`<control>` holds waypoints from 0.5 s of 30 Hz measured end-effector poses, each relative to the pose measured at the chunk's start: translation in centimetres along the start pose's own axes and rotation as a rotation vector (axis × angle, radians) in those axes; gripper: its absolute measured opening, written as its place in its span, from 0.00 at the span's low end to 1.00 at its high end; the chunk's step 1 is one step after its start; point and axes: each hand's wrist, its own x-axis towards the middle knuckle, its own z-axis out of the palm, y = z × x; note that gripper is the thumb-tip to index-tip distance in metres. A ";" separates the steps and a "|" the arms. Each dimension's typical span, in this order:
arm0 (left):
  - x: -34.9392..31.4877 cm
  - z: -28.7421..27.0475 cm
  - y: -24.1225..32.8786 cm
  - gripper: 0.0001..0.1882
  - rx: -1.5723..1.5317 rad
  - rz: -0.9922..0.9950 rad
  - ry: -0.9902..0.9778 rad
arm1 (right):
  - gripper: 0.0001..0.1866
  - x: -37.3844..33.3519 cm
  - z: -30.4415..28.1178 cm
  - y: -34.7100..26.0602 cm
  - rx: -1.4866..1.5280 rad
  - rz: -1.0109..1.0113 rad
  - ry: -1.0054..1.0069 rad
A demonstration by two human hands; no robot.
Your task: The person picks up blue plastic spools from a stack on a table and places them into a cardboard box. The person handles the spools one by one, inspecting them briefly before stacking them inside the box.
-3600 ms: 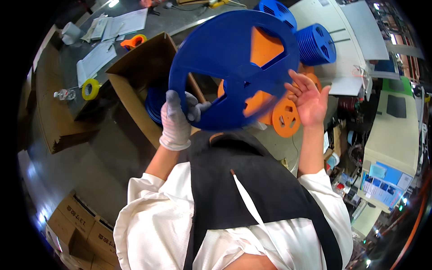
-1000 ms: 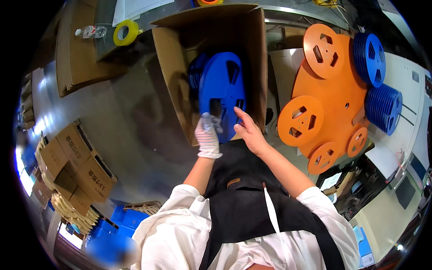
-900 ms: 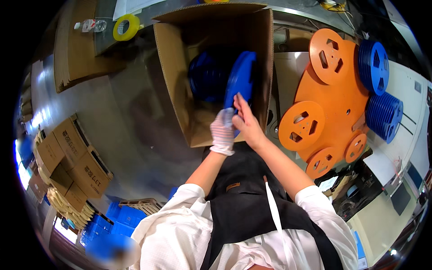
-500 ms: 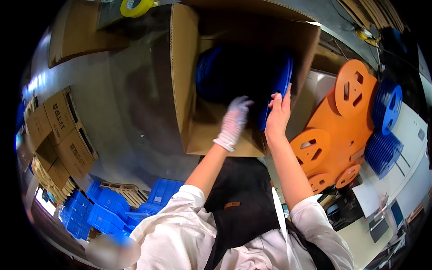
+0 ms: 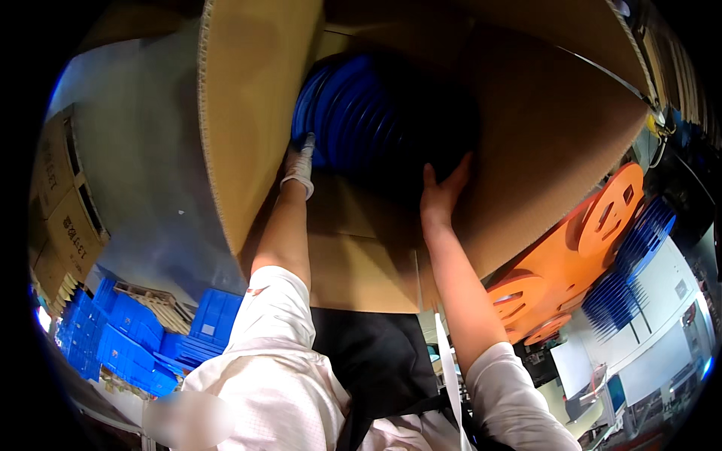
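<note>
Grey floor [image 5: 150, 165] flanks the box [image 5: 259, 90]. Gloved left hand [image 5: 302, 159]: thumb against blue reels [image 5: 346, 113], grip indeterminate. Right hand [image 5: 444, 192]: spread, contact obscured. Keep reels aligned.

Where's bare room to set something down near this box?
The grey floor left of the box, bordered by brown cartons and blue bins, is bare except a white speck. Crowded: blue reels inside, beside the left hand; orange discs outside, to the right. The box's dark depths: can't tell.
</note>
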 end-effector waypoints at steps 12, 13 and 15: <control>-0.1 0.4 6.6 0.28 -0.159 0.090 -0.584 | 0.49 3.7 -1.2 0.6 0.097 -0.022 -0.079; -0.3 1.0 8.4 0.28 -0.154 0.107 -0.590 | 0.48 4.1 -1.7 1.0 0.158 -0.025 -0.112; -0.6 1.4 11.3 0.27 -0.136 0.140 -0.596 | 0.45 4.6 -2.3 1.2 0.207 -0.026 -0.177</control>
